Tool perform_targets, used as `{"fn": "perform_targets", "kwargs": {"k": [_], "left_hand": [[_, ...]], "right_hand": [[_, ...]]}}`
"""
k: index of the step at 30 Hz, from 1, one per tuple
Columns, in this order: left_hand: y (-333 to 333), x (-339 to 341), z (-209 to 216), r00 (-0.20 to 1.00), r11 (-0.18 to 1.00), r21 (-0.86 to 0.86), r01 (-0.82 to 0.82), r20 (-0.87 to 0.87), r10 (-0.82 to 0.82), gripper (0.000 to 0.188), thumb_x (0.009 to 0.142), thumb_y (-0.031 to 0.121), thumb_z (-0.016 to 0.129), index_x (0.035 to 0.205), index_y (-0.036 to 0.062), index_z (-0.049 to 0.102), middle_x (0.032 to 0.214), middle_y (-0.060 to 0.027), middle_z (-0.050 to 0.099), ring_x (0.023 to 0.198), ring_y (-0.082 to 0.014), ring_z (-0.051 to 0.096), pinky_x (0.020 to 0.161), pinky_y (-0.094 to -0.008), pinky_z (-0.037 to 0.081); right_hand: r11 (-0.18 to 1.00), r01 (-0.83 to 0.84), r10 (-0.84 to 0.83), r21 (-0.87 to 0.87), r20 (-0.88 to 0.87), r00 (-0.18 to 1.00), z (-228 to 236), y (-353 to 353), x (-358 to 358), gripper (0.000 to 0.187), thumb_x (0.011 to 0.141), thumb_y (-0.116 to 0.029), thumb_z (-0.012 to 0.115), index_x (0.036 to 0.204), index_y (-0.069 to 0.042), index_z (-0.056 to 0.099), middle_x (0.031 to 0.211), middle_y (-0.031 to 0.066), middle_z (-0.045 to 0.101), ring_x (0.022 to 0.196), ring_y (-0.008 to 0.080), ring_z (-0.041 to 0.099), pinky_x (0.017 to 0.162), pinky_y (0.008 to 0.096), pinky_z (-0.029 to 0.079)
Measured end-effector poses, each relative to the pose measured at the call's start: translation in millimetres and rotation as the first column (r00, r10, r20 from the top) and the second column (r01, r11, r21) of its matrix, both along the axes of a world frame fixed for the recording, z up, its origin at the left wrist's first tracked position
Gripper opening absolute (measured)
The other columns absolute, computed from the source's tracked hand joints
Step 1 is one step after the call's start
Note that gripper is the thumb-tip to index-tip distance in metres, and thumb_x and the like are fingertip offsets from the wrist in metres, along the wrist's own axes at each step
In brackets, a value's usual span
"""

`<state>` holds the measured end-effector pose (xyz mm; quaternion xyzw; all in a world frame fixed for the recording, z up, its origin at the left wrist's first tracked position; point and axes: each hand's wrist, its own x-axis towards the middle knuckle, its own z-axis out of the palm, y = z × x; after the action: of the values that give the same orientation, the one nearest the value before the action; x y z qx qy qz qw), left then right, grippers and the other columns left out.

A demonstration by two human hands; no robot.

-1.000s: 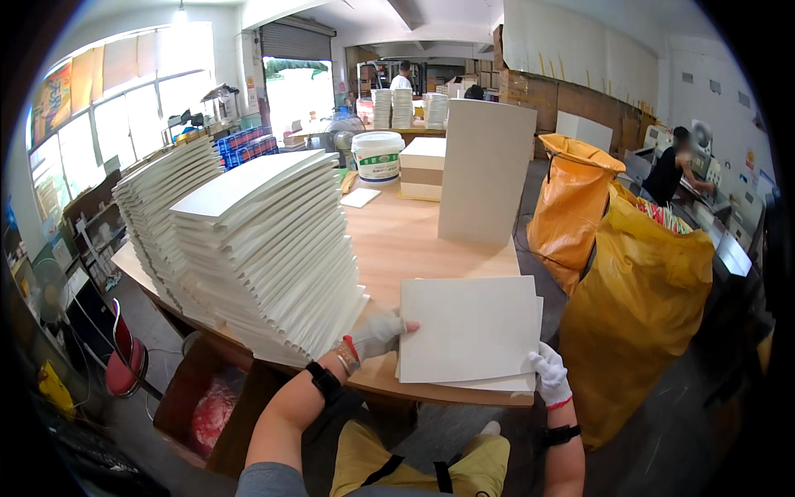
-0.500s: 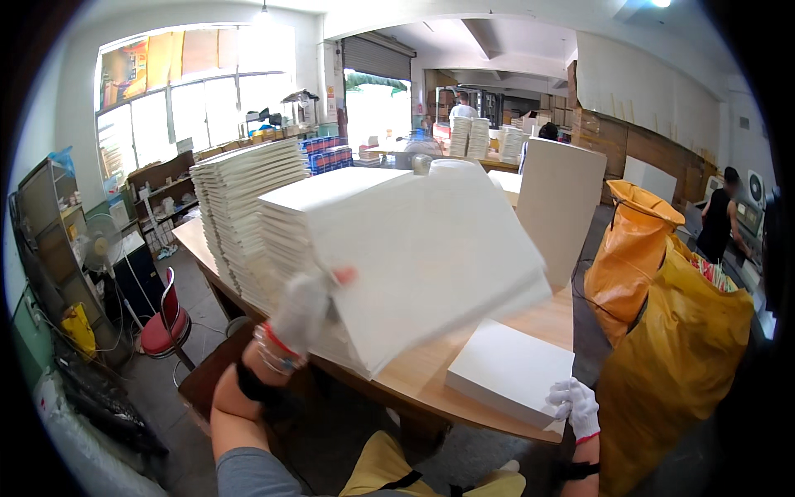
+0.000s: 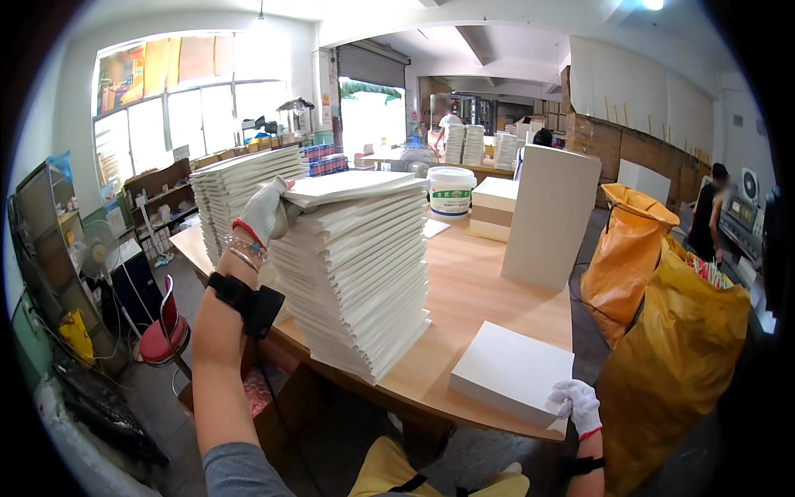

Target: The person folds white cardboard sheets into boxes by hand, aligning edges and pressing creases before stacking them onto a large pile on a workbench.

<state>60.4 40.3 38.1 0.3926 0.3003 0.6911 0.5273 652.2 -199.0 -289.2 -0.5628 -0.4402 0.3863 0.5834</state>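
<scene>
My left hand (image 3: 269, 214), in a white glove with a red cuff, grips the near-left corner of a thin bundle of white sheets (image 3: 352, 187). That bundle lies on top of a tall stack of white paper bundles (image 3: 352, 282), whose layers sit slightly staggered. Lower down at the right, my right hand (image 3: 575, 404), gloved the same way, has its fingers curled on the near-right corner of a low stack of white sheets (image 3: 509, 364). Both stacks rest on the wooden table (image 3: 464, 290).
Another tall paper stack (image 3: 240, 190) stands behind at the left. A white tub (image 3: 450, 192), a low paper pile (image 3: 494, 199) and an upright pale board (image 3: 551, 219) occupy the far side. Filled orange sacks (image 3: 671, 356) crowd the table's right; a red stool (image 3: 163, 335) stands left. People work farther off.
My left hand has moved left and away from me. The sheet bundle, tilted in the air before, now lies on the tall stack. My right hand stays at the low stack's corner.
</scene>
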Motion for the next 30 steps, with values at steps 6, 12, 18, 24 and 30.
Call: {"fn": "perform_targets", "kwargs": {"k": [6,12,18,24,30], "left_hand": [[-4.9,-33.4,-15.9,0.984,0.978,0.121,0.168,-0.08,-0.159,0.056,0.103,0.032,0.058,0.14,-0.0068,0.041,0.128,-0.0174,0.056,0.116,-0.0297,0.062,0.095,-0.0384,0.059],[-68.0,-36.0,-17.4,0.818,0.842,0.462,-0.279,-0.345,0.461,0.076,0.102,0.04,0.057,0.154,-0.0053,0.024,0.134,-0.0221,0.054,0.126,-0.029,0.056,0.099,-0.0338,0.051],[-93.4,20.2,65.9,0.801,0.815,0.564,-0.136,-0.422,0.426,0.079,0.105,0.046,0.05,0.155,-0.0039,0.017,0.152,-0.0279,0.039,0.14,-0.0375,0.044,0.115,-0.0486,0.039],[-85.0,69.5,158.8,0.778,0.702,0.651,0.29,-0.587,0.223,0.055,0.108,0.037,0.041,0.147,-0.0015,0.039,0.144,-0.02,0.053,0.132,-0.0334,0.054,0.115,-0.0473,0.043],[-112.0,185.9,8.6,0.666,0.755,0.303,0.581,-0.711,-0.227,0.04,0.101,0.02,0.056,0.136,0.0018,0.053,0.125,-0.0134,0.065,0.113,-0.0244,0.066,0.097,-0.0407,0.055]], "right_hand": [[1.0,0.006,-0.006,-0.022,0.009,1.0,-15.2,4.4,12.5,0.035,0.101,-0.028,0.053,0.106,0.003,0.068,0.081,0.0157,0.073,0.044,0.0155,0.059,0.04,0.0273,0.047],[0.999,-0.035,0.035,-0.001,0.0,0.999,-15.3,3.3,12.2,0.036,0.101,-0.028,0.052,0.105,0.004,0.069,0.08,0.0148,0.073,0.044,0.0142,0.058,0.041,0.0261,0.046],[0.987,-0.1,0.098,-0.125,-0.018,0.995,-4.0,2.6,16.4,0.033,0.101,-0.026,0.054,0.11,0.002,0.068,0.084,0.0159,0.073,0.048,0.0164,0.063,0.043,0.0274,0.049],[0.982,-0.162,0.163,-0.099,0.007,0.987,5.2,4.9,4.8,0.034,0.104,-0.027,0.054,0.115,0.002,0.068,0.087,0.0126,0.074,0.052,0.0147,0.064,0.048,0.0254,0.05],[0.974,0.216,-0.217,0.07,0.007,0.976,-6.1,-24.0,-10.6,0.033,0.104,-0.024,0.056,0.121,0.003,0.065,0.101,0.011,0.074,0.076,0.0117,0.068,0.066,0.024,0.053]]}}
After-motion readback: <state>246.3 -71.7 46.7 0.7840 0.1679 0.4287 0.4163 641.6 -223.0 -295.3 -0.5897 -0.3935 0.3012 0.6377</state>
